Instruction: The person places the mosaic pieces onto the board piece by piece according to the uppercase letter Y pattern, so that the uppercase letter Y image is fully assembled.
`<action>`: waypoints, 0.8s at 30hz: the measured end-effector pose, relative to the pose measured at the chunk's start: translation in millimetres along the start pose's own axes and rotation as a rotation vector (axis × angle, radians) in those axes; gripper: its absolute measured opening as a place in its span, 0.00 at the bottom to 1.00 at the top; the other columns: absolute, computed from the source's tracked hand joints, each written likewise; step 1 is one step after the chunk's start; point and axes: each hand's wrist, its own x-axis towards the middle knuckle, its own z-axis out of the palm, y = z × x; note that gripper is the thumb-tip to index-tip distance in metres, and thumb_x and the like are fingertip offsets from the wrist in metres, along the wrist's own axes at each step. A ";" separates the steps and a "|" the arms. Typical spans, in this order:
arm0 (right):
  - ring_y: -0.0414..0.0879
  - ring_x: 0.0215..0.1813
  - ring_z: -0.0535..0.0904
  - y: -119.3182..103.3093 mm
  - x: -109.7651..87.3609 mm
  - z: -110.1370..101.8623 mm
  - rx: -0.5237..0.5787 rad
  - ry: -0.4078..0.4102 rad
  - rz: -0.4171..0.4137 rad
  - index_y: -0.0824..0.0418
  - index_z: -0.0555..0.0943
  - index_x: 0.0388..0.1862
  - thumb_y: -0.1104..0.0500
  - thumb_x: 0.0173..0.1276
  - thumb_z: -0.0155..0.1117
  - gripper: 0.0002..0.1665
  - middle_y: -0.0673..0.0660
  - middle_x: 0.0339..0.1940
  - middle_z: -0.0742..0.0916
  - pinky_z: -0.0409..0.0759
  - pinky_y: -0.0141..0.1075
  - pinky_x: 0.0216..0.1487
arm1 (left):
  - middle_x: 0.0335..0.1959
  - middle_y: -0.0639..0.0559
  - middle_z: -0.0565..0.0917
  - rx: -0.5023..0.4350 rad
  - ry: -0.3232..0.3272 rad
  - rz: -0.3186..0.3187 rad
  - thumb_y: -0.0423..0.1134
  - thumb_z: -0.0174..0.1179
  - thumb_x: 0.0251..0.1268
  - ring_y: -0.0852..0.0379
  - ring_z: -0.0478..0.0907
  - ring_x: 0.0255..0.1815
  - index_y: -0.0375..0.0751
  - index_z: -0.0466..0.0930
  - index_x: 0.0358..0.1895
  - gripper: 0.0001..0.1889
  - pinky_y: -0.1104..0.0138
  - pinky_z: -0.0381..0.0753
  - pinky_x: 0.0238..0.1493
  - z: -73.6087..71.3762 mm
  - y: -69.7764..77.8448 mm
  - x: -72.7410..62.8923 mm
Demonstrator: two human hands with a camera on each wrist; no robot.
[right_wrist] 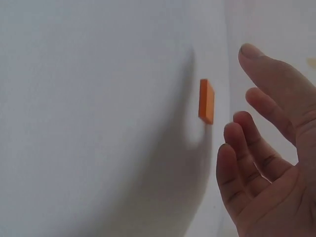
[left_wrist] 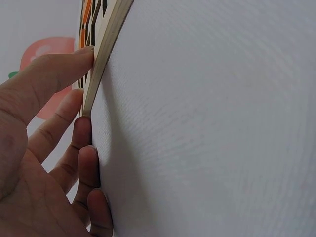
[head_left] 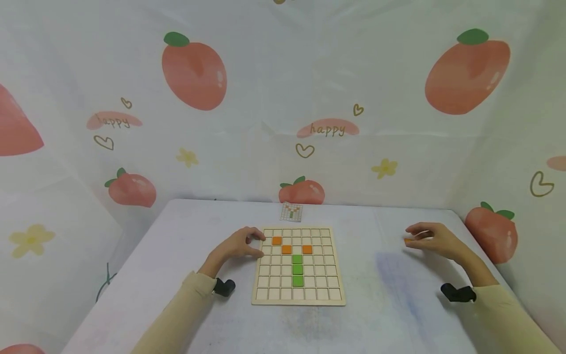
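My left hand (head_left: 240, 243) rests at the left edge of a square wooden grid board (head_left: 318, 302), its thumb and index fingertips touching the frame. The wrist view has the thumb (left_wrist: 54, 69) on the pale board rim (left_wrist: 106, 44), the other fingers spread below it. On the board sit three orange tiles, among them a left one (head_left: 276, 240), and a column of three green tiles (head_left: 297, 269). My right hand (head_left: 435, 238) hovers over the table's right side with fingers loosely bent, close to a loose orange tile (right_wrist: 206, 102) but apart from it.
A small pattern card (head_left: 292, 212) with orange and green squares lies behind the board. The white tabletop (head_left: 353, 231) ends at a fruit-print curtain (head_left: 261, 98) on the back and sides. Black wrist straps with cameras (head_left: 224, 287) sit on both forearms.
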 end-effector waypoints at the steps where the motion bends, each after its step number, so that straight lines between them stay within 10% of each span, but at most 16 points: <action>1: 0.59 0.48 0.83 1.6 -0.2 -0.5 0.001 -0.003 -0.002 0.74 0.82 0.53 0.64 0.61 0.78 0.24 0.68 0.50 0.85 0.80 0.30 0.43 | 0.49 0.52 0.80 0.000 0.000 0.000 0.38 0.80 0.50 0.47 0.73 0.51 0.44 0.84 0.49 0.22 0.52 0.74 0.59 0.0 -0.5 0.2; 24: 0.39 0.34 0.78 24.1 6.8 2.9 -0.040 -0.036 -0.076 0.72 0.87 0.41 0.68 0.56 0.79 0.14 0.57 0.37 0.88 0.78 0.29 0.36 | 0.50 0.52 0.80 -0.004 0.002 -0.011 0.38 0.80 0.50 0.47 0.73 0.50 0.45 0.84 0.49 0.22 0.52 0.74 0.57 -0.6 -0.2 -0.4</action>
